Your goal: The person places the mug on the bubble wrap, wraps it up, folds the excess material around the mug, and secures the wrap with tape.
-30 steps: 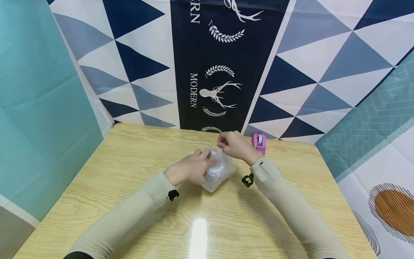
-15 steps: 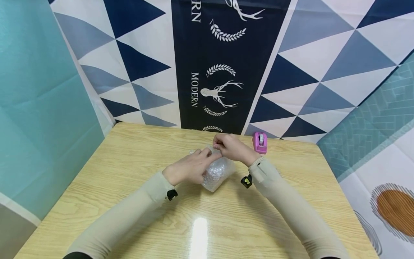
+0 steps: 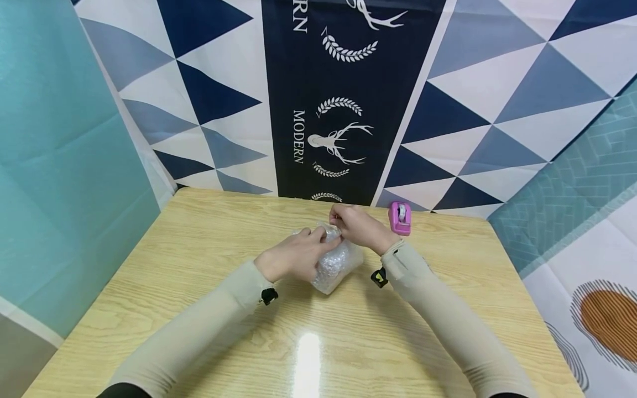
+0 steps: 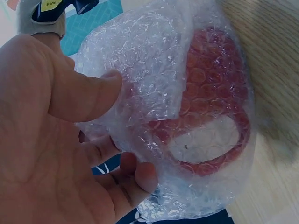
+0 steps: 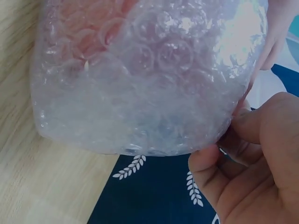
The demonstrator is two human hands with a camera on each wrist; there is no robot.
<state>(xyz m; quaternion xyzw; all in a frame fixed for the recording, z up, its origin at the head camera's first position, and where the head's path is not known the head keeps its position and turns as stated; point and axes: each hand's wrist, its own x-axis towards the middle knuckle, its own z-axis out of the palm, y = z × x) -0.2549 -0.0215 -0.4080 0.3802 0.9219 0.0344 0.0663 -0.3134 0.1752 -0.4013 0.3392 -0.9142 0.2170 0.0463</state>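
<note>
A bundle of bubble wrap (image 3: 335, 269) stands on the wooden table, between both hands. Through the layers in the left wrist view shows a red object (image 4: 217, 70) with a pale oval area at one end; its kind cannot be made out. The left hand (image 3: 297, 255) grips the bundle from the left, its thumb pressed on a folded flap of wrap (image 4: 140, 60) and other fingers bent against the far side. With curled fingers, the right hand (image 3: 359, 225) pinches the bundle's far edge; in the right wrist view its thumb and fingertips meet at the wrap's corner.
A pink tape dispenser (image 3: 400, 219) sits near the table's back edge, just beyond the right wrist. Patterned cloth (image 3: 328, 110) hangs behind the wooden table (image 3: 224, 342), with teal cloth (image 3: 64, 166) on the left.
Over the last second the right hand has shifted slightly left and down onto the wrap's far edge. The left index finger has stretched toward it. The bundle stays nearly in place.
</note>
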